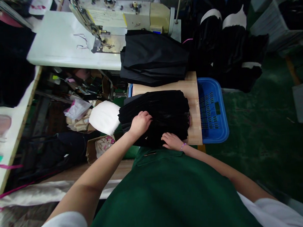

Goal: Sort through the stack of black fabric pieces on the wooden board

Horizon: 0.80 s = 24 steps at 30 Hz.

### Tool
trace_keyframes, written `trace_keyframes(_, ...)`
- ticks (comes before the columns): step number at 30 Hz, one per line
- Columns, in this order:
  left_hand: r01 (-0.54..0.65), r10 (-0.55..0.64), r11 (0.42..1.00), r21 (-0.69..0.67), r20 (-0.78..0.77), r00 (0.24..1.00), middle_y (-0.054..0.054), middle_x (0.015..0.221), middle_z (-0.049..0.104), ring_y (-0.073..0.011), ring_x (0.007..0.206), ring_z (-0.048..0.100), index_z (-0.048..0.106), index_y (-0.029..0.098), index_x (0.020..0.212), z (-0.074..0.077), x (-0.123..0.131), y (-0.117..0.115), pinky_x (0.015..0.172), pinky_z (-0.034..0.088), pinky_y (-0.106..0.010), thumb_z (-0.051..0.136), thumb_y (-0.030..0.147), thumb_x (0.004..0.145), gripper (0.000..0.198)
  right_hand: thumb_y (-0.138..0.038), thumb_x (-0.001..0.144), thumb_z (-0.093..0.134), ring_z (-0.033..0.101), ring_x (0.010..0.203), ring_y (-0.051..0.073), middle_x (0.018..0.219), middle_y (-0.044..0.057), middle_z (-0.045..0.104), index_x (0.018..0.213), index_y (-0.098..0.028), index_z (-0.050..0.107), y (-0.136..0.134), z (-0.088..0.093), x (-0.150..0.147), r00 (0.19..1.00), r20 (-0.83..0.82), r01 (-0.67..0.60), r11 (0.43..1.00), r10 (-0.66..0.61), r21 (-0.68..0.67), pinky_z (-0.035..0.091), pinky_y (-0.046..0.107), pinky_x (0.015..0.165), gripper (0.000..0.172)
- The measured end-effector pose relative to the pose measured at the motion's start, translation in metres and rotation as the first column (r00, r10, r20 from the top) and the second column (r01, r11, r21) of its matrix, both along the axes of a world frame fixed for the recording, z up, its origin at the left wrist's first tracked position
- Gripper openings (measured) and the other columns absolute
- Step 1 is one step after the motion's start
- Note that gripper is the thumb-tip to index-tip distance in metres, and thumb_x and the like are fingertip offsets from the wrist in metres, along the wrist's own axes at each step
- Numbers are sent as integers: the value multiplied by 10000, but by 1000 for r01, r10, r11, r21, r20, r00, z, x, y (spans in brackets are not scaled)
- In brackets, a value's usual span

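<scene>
A stack of black fabric pieces (pixel 163 106) lies on a wooden board in front of my body. My left hand (pixel 141 123) is on top of the stack, left of its middle, with its fingers bent together on the black cloth. At the stack's near edge rests my right hand (pixel 172 141), its fingers slightly apart and lying on the fabric. A bracelet circles that wrist. The undersides of both hands are hidden.
A sewing machine (pixel 137 15) stands on a white table (pixel 60 40), with a dark fabric pile (pixel 154 56) at its edge. The wooden board (pixel 194 108) lies over a blue basket (pixel 223 123). A white padded stool (pixel 103 117) is at left. Black bundles (pixel 221 53) sit at right.
</scene>
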State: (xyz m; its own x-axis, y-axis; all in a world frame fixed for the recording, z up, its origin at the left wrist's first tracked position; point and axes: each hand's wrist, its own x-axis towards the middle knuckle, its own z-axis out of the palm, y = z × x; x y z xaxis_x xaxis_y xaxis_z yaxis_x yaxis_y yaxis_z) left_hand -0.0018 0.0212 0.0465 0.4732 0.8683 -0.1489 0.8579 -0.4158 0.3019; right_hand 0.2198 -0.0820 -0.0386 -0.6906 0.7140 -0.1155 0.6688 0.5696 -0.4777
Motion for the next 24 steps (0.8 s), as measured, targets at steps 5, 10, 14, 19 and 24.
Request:
trace_keyframes(5,-197,192,980,-6,-200,961,-94,998,619,-273,914,617,613,168,1007,-2,14,10,622,436,-331,530,276,936,153,-193,849,660,546,965,221,994,92,616,843,-153,620,-4,-13,-1,999,44,-20,993,25,-112,452,315,787,56)
trace_keyframes(10,-382,365,921,-75,-177,914,-68,806,643,-265,754,645,567,153,1029,-15,20,0,585,386,-312,505,297,948,176,-141,854,578,558,919,199,934,86,634,820,-155,608,-2,-13,-1,996,-3,85,972,-88,-221,452,292,785,48)
trace_keyframes(14,-369,400,902,-225,108,910,-34,751,616,-198,706,608,556,158,858,-26,8,-13,616,398,-283,614,306,896,163,-127,887,524,591,798,161,851,49,641,889,-163,593,3,-15,2,958,-51,251,914,-281,-319,465,279,755,78)
trace_keyframes(19,66,100,925,-373,409,907,-31,867,634,-164,820,601,637,162,867,-44,-12,-33,735,453,-260,661,249,857,90,-106,852,531,640,762,131,842,12,663,999,-175,568,6,-17,5,898,-146,314,837,-415,-448,496,243,715,166)
trace_keyframes(24,213,-66,882,-421,337,939,-58,1014,669,-200,984,610,690,175,1030,-56,-10,-45,884,461,-294,659,227,862,178,-91,780,565,654,860,151,937,33,683,981,-181,598,8,-12,5,854,-213,325,807,-474,-494,525,285,801,223)
